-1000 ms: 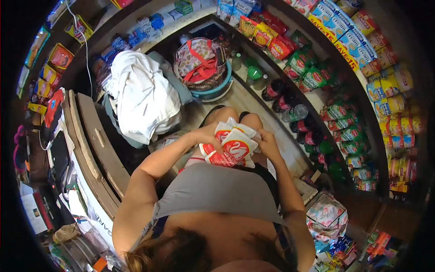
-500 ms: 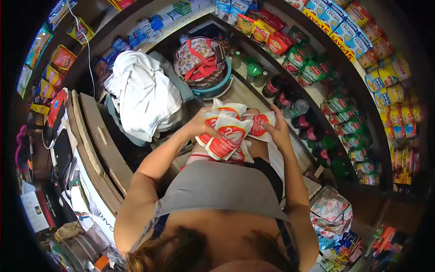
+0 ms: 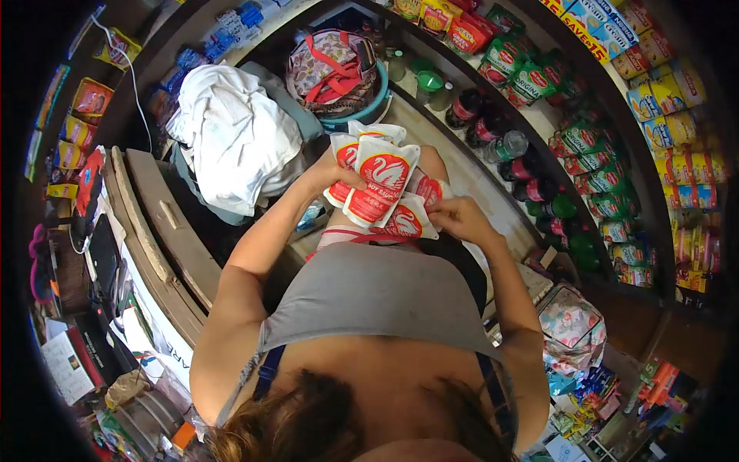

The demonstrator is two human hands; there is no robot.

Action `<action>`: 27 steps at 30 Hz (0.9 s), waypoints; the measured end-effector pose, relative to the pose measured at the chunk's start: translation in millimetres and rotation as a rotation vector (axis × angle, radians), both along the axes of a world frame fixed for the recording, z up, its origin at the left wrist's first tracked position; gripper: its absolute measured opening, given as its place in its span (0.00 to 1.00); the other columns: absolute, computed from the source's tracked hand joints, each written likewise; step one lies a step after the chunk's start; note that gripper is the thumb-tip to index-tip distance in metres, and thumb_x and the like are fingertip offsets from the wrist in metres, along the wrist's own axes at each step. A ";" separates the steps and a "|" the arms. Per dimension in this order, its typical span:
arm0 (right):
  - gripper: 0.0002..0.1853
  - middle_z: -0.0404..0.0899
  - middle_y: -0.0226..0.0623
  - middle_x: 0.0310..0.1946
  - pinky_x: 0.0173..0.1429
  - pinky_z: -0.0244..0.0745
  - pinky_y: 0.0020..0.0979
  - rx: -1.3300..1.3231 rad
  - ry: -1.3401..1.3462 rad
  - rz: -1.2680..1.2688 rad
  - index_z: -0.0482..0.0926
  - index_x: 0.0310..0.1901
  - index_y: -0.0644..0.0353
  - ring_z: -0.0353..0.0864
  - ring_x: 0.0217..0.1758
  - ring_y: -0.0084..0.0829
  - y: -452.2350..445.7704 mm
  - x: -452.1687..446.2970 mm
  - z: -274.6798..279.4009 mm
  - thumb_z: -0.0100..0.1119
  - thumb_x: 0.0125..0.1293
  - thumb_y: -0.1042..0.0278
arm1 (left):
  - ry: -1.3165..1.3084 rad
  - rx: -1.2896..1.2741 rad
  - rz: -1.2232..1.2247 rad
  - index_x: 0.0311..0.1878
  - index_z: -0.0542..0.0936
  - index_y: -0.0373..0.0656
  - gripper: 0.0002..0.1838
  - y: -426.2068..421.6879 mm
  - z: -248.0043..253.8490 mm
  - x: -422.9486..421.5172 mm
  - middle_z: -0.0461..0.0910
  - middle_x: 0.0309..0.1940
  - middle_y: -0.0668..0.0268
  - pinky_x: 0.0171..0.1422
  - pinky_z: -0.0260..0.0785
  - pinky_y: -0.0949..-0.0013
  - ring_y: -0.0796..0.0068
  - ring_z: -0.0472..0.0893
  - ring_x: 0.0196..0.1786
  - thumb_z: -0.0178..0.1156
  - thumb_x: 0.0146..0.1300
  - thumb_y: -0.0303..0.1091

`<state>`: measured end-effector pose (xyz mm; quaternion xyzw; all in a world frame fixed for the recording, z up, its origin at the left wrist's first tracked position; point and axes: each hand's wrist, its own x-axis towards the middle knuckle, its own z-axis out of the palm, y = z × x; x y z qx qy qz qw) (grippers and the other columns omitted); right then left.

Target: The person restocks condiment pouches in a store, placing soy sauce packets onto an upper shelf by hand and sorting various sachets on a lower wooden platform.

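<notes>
My left hand (image 3: 332, 179) is closed around several white soy sauce pouches with red-and-yellow swan labels, its thumb across the front pouch (image 3: 382, 173). They are fanned above my lap. Below and to the right, another soy sauce pouch (image 3: 406, 222) lies tilted, and my right hand (image 3: 462, 219) pinches its right edge with bent fingers. One more pouch (image 3: 428, 187) is partly hidden behind these, over my knee. How many are stacked in the left hand cannot be made out.
A white cloth heap (image 3: 231, 138) stands ahead on the left, beside a patterned bag (image 3: 327, 65) in a blue basin (image 3: 362, 119). Curved shelves with dark bottles (image 3: 489, 123) and green pouches (image 3: 531, 81) rise on the right. A brown drawer unit (image 3: 169, 223) borders my left.
My right hand has left the pouch at the far right and moved lower, pinching the edge of a lower pouch. My left hand keeps its hold. The view has shifted slightly.
</notes>
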<state>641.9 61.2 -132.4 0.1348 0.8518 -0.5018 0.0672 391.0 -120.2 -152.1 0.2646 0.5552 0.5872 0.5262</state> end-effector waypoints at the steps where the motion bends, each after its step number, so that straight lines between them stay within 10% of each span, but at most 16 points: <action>1: 0.12 0.82 0.42 0.30 0.36 0.73 0.31 0.005 0.012 0.052 0.80 0.35 0.65 0.80 0.29 0.30 -6.2 -1.0 8.0 0.62 0.58 0.62 | -0.001 0.012 0.009 0.51 0.74 0.38 0.38 0.5 -2.3 -0.8 0.80 0.43 0.62 0.54 0.70 0.67 0.71 0.79 0.47 0.69 0.27 0.17; 6: 0.18 0.74 0.47 0.21 0.34 0.70 0.36 0.271 0.182 0.205 0.77 0.27 0.66 0.75 0.25 0.44 -18.6 -8.4 -24.2 0.65 0.55 0.56 | -0.014 0.056 0.002 0.53 0.74 0.37 0.38 -2.9 11.5 -2.8 0.80 0.43 0.62 0.54 0.70 0.68 0.72 0.79 0.46 0.68 0.28 0.17; 12: 0.14 0.75 0.49 0.20 0.30 0.68 0.36 0.182 0.126 -0.091 0.81 0.29 0.64 0.76 0.24 0.42 -3.2 -39.0 13.6 0.64 0.55 0.58 | -0.010 -0.004 -0.167 0.51 0.76 0.36 0.38 -11.0 48.9 -15.1 0.80 0.44 0.61 0.58 0.67 0.68 0.71 0.78 0.48 0.69 0.25 0.18; 19: 0.09 0.75 0.51 0.22 0.29 0.67 0.38 0.421 0.577 0.081 0.79 0.28 0.65 0.76 0.24 0.47 5.8 -76.4 -17.2 0.60 0.44 0.70 | 0.252 0.012 -0.422 0.48 0.76 0.37 0.36 9.7 21.9 -12.4 0.80 0.42 0.65 0.55 0.67 0.71 0.75 0.76 0.45 0.72 0.25 0.22; 27: 0.12 0.71 0.47 0.20 0.30 0.67 0.40 0.239 0.454 0.126 0.68 0.20 0.64 0.74 0.25 0.46 -6.6 -62.6 -7.0 0.64 0.49 0.73 | 0.401 -0.057 -0.520 0.50 0.75 0.36 0.37 10.1 30.9 -6.8 0.80 0.44 0.63 0.55 0.68 0.69 0.73 0.77 0.46 0.74 0.27 0.22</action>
